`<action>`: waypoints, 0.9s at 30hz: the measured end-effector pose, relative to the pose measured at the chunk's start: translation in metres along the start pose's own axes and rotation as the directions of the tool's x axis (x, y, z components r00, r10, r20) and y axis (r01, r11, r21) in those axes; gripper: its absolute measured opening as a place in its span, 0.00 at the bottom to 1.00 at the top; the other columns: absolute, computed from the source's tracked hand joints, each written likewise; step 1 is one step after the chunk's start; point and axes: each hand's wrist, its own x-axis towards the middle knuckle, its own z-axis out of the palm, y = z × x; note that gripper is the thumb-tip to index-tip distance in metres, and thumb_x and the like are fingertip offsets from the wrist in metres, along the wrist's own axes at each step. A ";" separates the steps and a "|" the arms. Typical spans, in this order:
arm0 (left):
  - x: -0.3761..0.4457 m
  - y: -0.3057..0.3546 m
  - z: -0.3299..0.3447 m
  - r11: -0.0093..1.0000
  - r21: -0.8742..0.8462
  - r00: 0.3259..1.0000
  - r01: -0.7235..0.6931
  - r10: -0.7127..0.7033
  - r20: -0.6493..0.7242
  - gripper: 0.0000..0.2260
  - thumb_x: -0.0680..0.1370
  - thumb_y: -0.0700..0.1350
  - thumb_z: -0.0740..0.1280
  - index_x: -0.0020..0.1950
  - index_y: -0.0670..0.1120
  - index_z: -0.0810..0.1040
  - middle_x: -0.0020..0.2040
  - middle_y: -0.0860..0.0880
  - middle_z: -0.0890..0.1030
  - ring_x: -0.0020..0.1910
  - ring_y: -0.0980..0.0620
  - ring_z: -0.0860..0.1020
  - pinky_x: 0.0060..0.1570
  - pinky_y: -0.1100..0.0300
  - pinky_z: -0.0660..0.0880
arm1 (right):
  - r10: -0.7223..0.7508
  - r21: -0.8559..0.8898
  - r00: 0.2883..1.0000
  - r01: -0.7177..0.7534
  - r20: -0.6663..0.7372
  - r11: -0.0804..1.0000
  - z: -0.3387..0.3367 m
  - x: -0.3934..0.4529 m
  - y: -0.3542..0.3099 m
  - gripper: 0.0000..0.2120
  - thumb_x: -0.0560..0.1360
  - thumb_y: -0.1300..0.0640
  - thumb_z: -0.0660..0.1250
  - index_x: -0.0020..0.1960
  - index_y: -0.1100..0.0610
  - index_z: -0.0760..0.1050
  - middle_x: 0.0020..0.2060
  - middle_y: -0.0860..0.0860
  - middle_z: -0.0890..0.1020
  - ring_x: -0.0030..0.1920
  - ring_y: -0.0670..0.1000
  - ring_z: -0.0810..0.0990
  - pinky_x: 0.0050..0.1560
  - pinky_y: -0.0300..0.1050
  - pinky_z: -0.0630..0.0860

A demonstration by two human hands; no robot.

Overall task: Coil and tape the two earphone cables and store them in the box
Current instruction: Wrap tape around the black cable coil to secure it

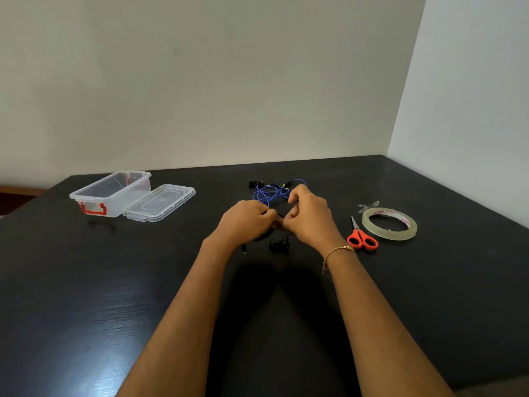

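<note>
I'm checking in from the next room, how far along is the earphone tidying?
Nothing is stored yet: the clear plastic box sits open, its lid beside it. Both hands are working the black earphone cable. The blue earphone cable lies loose; the clear tape roll and orange-handled scissors wait.

Black cable (pixel 279 245) partly behind fingers (pixel 264 214)

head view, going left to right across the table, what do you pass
clear box → lid → left hand → right hand → orange scissors → tape roll
</note>
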 end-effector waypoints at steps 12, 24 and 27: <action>-0.003 -0.003 -0.007 0.973 -0.229 0.999 0.039 -0.039 0.004 0.19 0.76 0.45 0.61 0.25 0.46 0.62 0.24 0.50 0.63 0.24 0.54 0.59 0.29 0.59 0.58 | -0.147 0.190 0.980 0.120 0.132 0.974 -0.006 0.000 0.002 0.08 0.73 0.64 0.68 0.51 0.59 0.76 0.34 0.45 0.76 0.37 0.42 0.74 0.40 0.30 0.72; -0.003 -0.006 -0.006 0.946 -0.323 0.997 0.029 -0.050 -0.056 0.18 0.76 0.45 0.60 0.26 0.44 0.64 0.25 0.49 0.63 0.24 0.53 0.58 0.28 0.59 0.58 | -0.125 0.275 0.989 0.099 0.079 0.956 0.002 0.003 0.000 0.08 0.74 0.65 0.64 0.39 0.55 0.76 0.44 0.51 0.73 0.48 0.52 0.76 0.54 0.42 0.75; -0.002 -0.009 -0.006 0.925 -0.380 0.996 0.011 -0.044 -0.080 0.19 0.75 0.44 0.62 0.24 0.46 0.62 0.23 0.50 0.62 0.23 0.54 0.57 0.28 0.60 0.58 | -0.135 0.343 0.988 0.100 0.080 0.934 0.002 0.002 -0.001 0.05 0.75 0.66 0.63 0.44 0.60 0.77 0.45 0.55 0.79 0.47 0.53 0.81 0.53 0.45 0.79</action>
